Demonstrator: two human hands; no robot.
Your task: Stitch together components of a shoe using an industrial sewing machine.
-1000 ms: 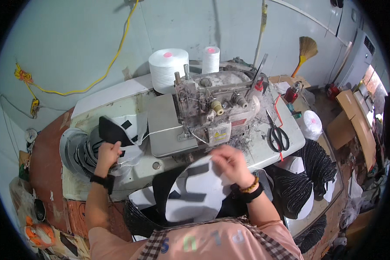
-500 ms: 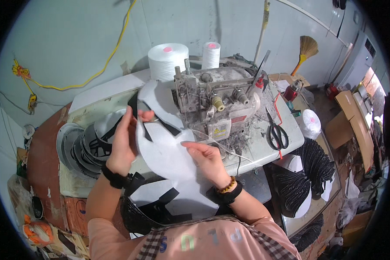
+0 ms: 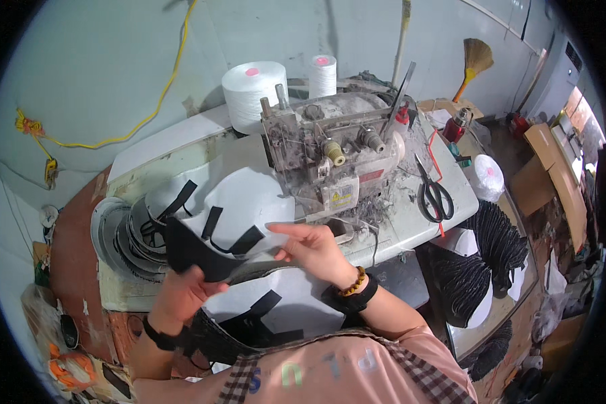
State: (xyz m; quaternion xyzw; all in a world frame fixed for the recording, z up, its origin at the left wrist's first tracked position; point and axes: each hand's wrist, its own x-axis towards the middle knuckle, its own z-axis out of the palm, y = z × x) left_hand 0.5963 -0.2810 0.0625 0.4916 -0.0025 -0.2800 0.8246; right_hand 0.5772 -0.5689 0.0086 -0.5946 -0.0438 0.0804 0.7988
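Observation:
Between my hands is a curved white fabric piece with a black flap and short black strips, its far part lying on the table just left of the sewing machine. My left hand grips the black flap at its near edge, the thumb pressed against it. At the piece's right edge, my right hand has the index finger stretched over the white side and the thumb lower down; the other fingers curl in. A similar white piece with black strips lies near my lap, below both hands.
Nested white-and-black pieces are stacked at the left. White thread cones stand behind the lint-covered machine. Black-handled scissors rest near the table's right edge. Bundled black-edged pieces lie farther right, beside another thread cone.
The piece has turned, bringing its black flap and strips into view. My left hand has moved down toward me and now grips the flap. The right hand remains at the right edge.

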